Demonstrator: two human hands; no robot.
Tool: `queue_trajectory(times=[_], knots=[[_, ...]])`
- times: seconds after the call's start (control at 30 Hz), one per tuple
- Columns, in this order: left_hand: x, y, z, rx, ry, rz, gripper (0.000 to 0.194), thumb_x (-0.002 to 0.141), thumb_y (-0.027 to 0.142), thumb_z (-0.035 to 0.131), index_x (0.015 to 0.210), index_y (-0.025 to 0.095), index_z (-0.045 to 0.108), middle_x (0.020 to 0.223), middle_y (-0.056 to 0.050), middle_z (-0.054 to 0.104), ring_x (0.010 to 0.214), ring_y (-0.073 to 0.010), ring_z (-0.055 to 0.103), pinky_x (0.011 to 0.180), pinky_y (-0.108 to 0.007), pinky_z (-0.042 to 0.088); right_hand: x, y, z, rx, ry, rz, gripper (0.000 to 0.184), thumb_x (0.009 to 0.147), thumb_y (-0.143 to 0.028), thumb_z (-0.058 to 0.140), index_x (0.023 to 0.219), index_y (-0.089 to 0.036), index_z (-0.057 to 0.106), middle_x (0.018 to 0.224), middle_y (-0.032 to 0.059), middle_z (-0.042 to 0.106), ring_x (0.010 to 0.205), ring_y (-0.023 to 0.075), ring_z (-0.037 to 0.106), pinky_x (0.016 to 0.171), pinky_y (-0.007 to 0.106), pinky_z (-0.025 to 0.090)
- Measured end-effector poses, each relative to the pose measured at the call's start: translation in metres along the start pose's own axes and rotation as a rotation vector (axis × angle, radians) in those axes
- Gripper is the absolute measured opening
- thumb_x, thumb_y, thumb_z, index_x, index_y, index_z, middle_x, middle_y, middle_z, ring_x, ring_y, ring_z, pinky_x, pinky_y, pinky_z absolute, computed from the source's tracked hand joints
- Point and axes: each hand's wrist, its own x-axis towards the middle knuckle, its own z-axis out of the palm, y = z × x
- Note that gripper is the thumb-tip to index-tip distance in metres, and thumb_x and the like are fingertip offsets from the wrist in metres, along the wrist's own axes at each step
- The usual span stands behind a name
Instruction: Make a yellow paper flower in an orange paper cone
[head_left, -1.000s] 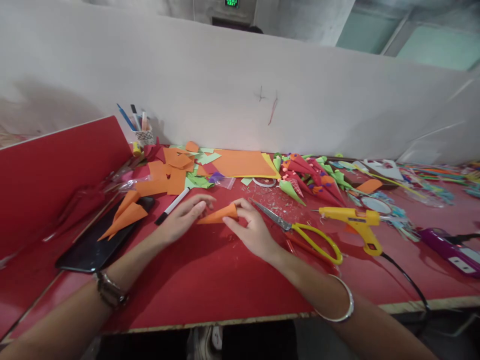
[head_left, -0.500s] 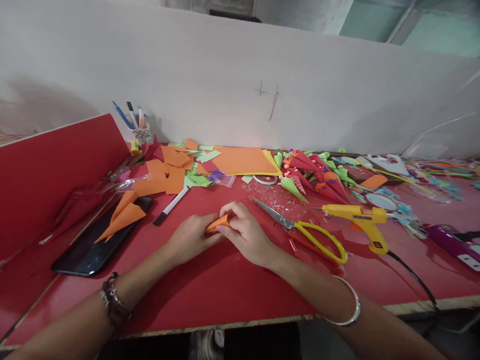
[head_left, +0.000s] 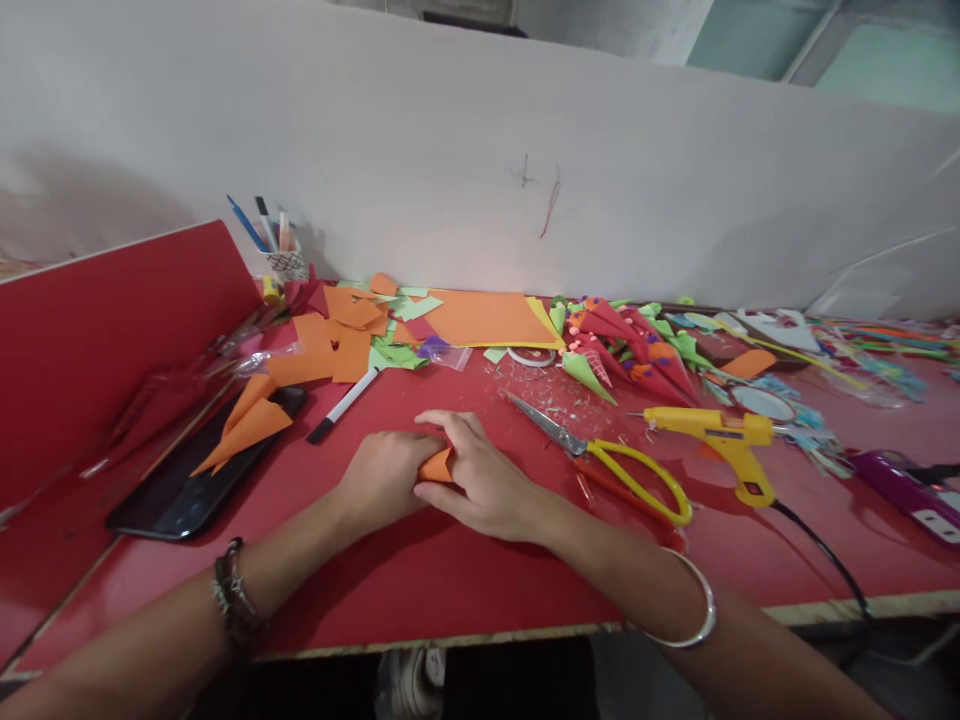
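Between my two hands, just above the red tabletop, is a piece of orange paper, curled and mostly covered by fingers. My left hand is closed on its left side. My right hand grips it from the right, thumb below and fingers over the top. To the right of my right hand lie yellow-handled scissors, blades pointing away to the left. Two orange paper cones rest on a black phone at the left. A white marker with a black cap lies beyond my left hand.
A yellow glue gun with a black cord lies at the right, near a purple power strip. Orange sheets, paper scraps and decorated cones line the back, before a white partition. A pen cup stands back left.
My hands have drawn closer together around the orange paper. My right fingers now reach over it toward my left hand, hiding more of it. The things on the table stay put.
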Motion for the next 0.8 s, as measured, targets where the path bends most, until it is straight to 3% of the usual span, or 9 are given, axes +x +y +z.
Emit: queue_trajectory(times=[0.27,0.8], knots=[[0.004,-0.0019,0.0022,0.02,0.038,-0.021,0.02,0.071,0.037,0.05,0.073,0.018,0.055,0.066,-0.005,0.062,0.056,-0.018,0.057,0.045,-0.022,0.025,0.0022,0.0034,0.0029,0.09,0.111,-0.002,0.025,0.084,-0.029,0.047,0.105,-0.016,0.053,0.116,0.0095,0.046,0.103,0.0202,0.041,0.091,0.038,0.038],[0.0051,-0.0028,0.0043,-0.063,0.067,-0.004,0.024,0.071,0.039,0.051,0.079,0.018,0.061,0.068,-0.004,0.062,0.057,-0.0181,0.057,0.046,-0.022,0.027,0.0031,0.0022,0.0016,0.134,0.145,-0.004,0.026,0.083,-0.022,0.047,0.109,-0.018,0.047,0.109,0.0078,0.05,0.099,0.019,0.042,0.089,0.035,0.038]])
